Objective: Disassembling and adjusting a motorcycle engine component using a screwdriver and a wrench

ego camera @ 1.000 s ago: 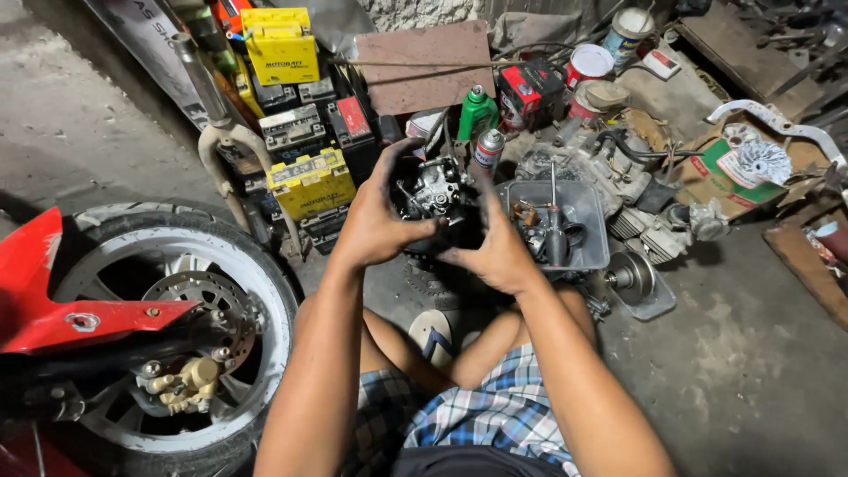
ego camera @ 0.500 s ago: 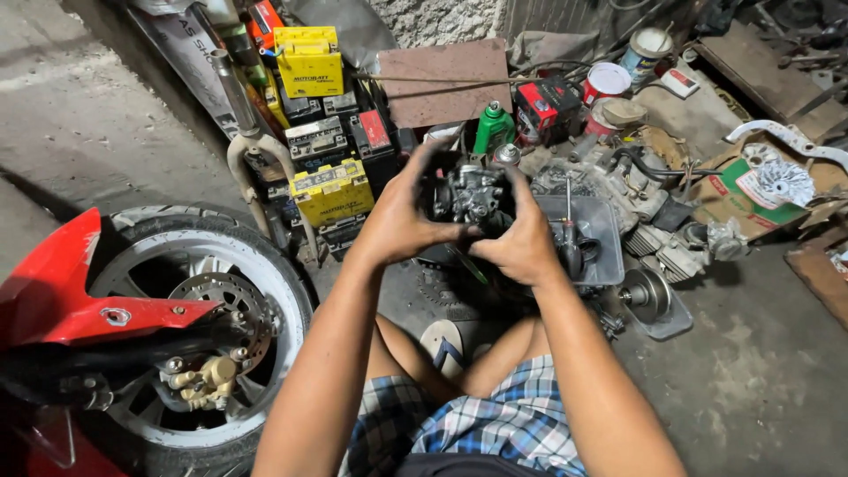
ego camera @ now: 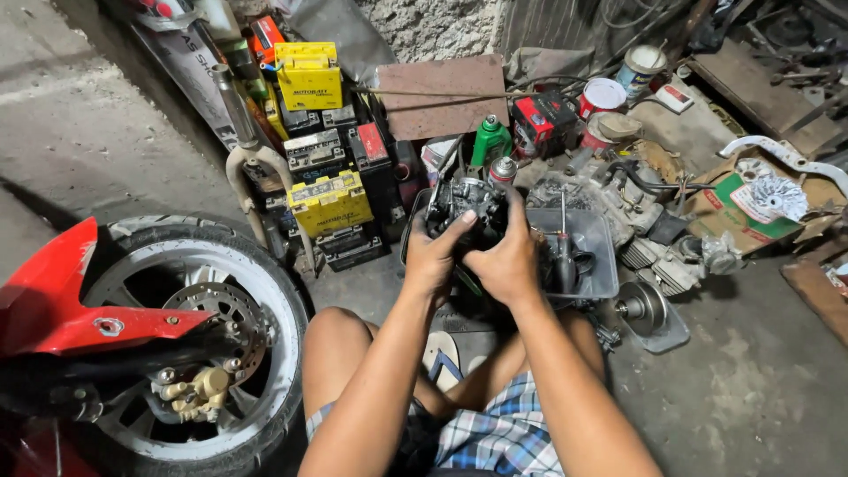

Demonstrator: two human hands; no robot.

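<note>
Both hands are closed around a dark carburetor (ego camera: 466, 205), held up in the air above the person's knees and just in front of a grey plastic tray (ego camera: 590, 237) of small parts. The left hand (ego camera: 439, 256) wraps the lower left side with its thumb pressed up against the body; the right hand (ego camera: 508, 261) covers the right side, fingers curled over the top. Which fingers actually pinch a part cannot be told, since the knuckles hide them.

Compared with a second ago, the two hands have drawn closer together: then the fingers were spread wide on either flank of the carburetor, now they overlap in a tight clasp in front of it. The view has also tipped downward and moved closer, so the bare knees, the sandal (ego camera: 442, 358) on the floor and the checked shorts (ego camera: 495, 433) fill more of the bottom edge. The carburetor has stayed at about the same spot relative to the tray. Judged from that, the work looks to have gone from steadying the part to pressing or turning something on its near face.

A stack of yellow and black batteries (ego camera: 329, 205) stands to the left, beside a motorcycle wheel (ego camera: 199, 340) with a red fender (ego camera: 53, 300). A green bottle (ego camera: 488, 140) stands just behind the carburetor.
</note>
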